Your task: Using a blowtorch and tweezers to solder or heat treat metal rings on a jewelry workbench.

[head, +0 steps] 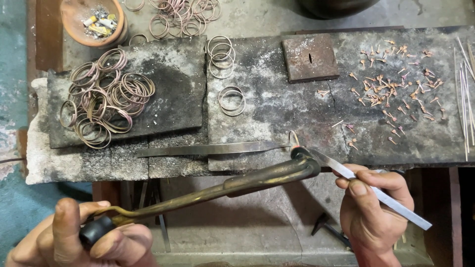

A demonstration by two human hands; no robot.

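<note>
My left hand grips the black handle of a long brass torch at the lower left. Its bent black nozzle points at a small metal ring standing on the dark stone slab. My right hand pinches long steel tweezers whose tip reaches toward the ring beside the nozzle. A second long steel tool lies flat on the slab with its point at the ring.
A heap of thin wire bangles covers the left slab, with more rings near the middle and top. Several small copper pieces are scattered at right, beside thin rods. A rusty square plate and a clay bowl sit at the back.
</note>
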